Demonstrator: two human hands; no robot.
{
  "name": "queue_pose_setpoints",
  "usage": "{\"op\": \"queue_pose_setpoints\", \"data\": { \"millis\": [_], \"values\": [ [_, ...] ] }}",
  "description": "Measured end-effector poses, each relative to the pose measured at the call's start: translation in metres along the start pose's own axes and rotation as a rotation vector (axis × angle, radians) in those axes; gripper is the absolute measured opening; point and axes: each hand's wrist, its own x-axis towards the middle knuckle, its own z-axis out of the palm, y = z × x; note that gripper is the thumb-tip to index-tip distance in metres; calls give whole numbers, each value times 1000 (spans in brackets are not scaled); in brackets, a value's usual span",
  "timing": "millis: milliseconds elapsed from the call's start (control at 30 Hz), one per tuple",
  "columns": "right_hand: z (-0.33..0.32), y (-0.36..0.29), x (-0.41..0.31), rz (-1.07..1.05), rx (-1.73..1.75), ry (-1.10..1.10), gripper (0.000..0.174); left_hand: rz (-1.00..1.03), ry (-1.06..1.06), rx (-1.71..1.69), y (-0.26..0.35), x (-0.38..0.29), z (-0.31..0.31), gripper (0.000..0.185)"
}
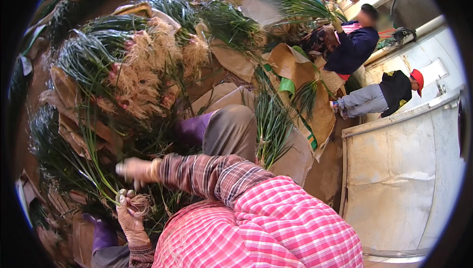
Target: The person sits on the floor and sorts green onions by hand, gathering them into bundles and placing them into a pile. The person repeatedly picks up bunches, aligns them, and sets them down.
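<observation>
My gloved left hand (pixel 127 214) grips a few green onions (pixel 107 183) close to their base. Their pale roots hang out beside the fingers, and the green leaves point up and left. Just above it, my right hand (pixel 136 170) is blurred by motion, so whether its fingers hold anything cannot be made out. Loose green onion leaves (pixel 162 203) lie beneath both hands. Beyond them, a large heap of green onion bunches (pixel 140 79) shows pink-white bulbs and tangled roots.
My bent knee (pixel 231 129) and purple boots (pixel 194 127) flank the work area. Green onions (pixel 271 127) lie beside the knee near brown sacking (pixel 319 116). A seated person (pixel 351 46) handles leaves, and another person in a red cap (pixel 391 94) stands near a pale panel (pixel 391 179).
</observation>
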Motion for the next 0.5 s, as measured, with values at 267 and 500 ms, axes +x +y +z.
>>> {"op": "queue_pose_setpoints", "data": {
  "millis": [267, 500],
  "values": [
    [3, -33, -33, -260, -725, 126, 28, 458, -48, 436, 24, -20, 27, 20],
    [-14, -24, -39, -181, -1080, 336, 27, 97, 272, 584, -12, -1, -10, 21]
  ]
}}
